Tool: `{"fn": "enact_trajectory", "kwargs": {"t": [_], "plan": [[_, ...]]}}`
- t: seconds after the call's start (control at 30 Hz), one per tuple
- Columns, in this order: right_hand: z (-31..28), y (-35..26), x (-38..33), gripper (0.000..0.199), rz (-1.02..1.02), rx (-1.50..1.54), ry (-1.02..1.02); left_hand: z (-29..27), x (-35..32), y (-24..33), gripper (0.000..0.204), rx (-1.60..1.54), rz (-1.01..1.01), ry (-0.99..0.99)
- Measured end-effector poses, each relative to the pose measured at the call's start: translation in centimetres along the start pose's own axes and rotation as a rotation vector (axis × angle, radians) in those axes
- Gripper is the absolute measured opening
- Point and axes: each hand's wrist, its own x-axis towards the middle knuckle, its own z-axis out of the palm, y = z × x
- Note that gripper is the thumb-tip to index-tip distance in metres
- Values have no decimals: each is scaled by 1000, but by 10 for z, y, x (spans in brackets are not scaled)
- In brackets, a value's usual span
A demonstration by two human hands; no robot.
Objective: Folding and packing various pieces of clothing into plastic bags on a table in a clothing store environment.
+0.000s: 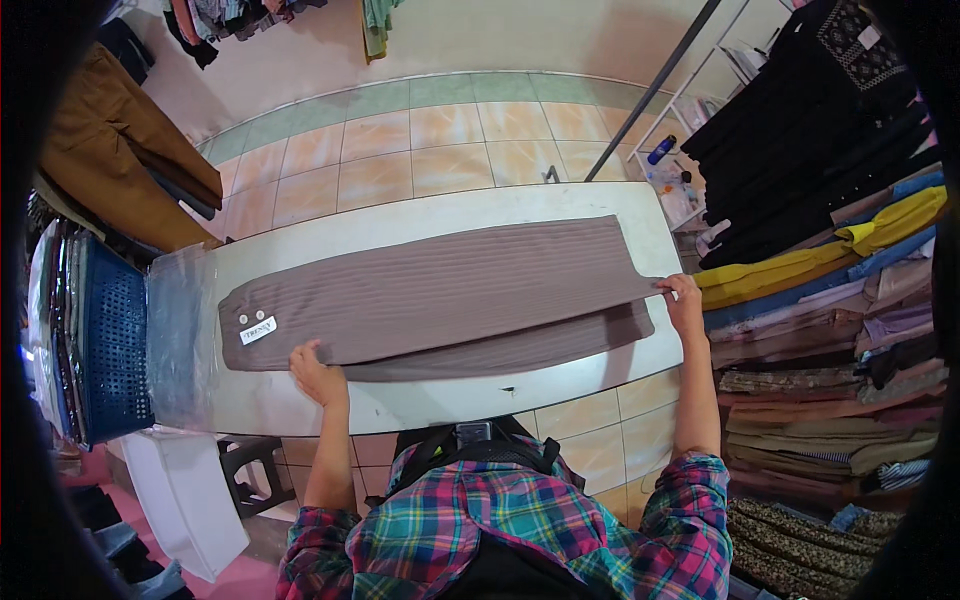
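Head view: blue basket (pixel 117 345) of packaged clothes (pixel 66 325); right grip (pixel 684 300) tight on garment (pixel 430 290), left grip (pixel 319 376) unclear.

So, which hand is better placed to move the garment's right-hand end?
Probably the right hand: its grip is on a corner of the grey-brown garment at that end. The left hand is at the near edge, closer to the white tag.

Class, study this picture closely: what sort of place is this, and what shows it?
Probably a clothing shop or its stockroom: stacks of folded, multicoloured garments line the right side, and a striped grey-brown garment with a white rectangular tag lies on a long white table.
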Motion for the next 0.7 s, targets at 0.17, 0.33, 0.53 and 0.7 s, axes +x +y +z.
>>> {"fn": "enact_trajectory", "kwargs": {"t": [0.17, 0.33, 0.53, 0.7], "plan": [[10, 11, -14, 25, -47, -44, -42, -22, -5, -26, 44, -178, 352, -211], [39, 31, -50, 15, -110, -147, -246, -34, -17, -52, 46, -278, 478, -434], [27, 19, -50, 9, -178, -251, -39, -32, -27, -59, 36, -106, 523, -269], [19, 36, -56, 6, -203, -337, -138, -33, -33, -58, 32, -102, 538, -404]]}}
